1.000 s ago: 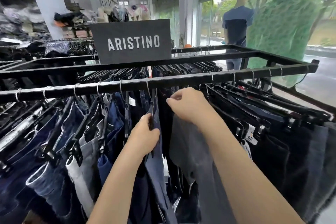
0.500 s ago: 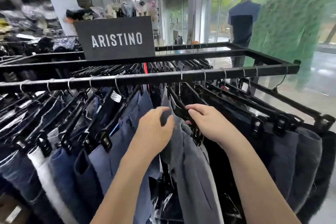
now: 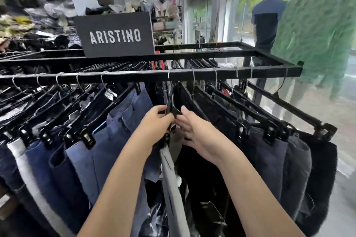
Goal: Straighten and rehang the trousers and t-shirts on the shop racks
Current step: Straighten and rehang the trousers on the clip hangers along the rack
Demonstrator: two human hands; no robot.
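Blue trousers [image 3: 119, 131] hang on clip hangers just left of the person's left hand [image 3: 154, 127], whose fingers curl round a black hanger [image 3: 172, 109] below the rack rail [image 3: 134, 76]. Grey trousers [image 3: 171, 175] clipped to that hanger drop between the two forearms. The right hand [image 3: 196, 132], fingers loose and nearly straight, touches the hanger's other side, thumb raised. Right of that hand, dark trousers [image 3: 269, 156] fill the rest of the rail. Beyond both hands stands a black sign [image 3: 115, 35] reading ARISTINO. Far to their right, a mannequin [image 3: 267, 21] in a navy t-shirt stands by the shop window.
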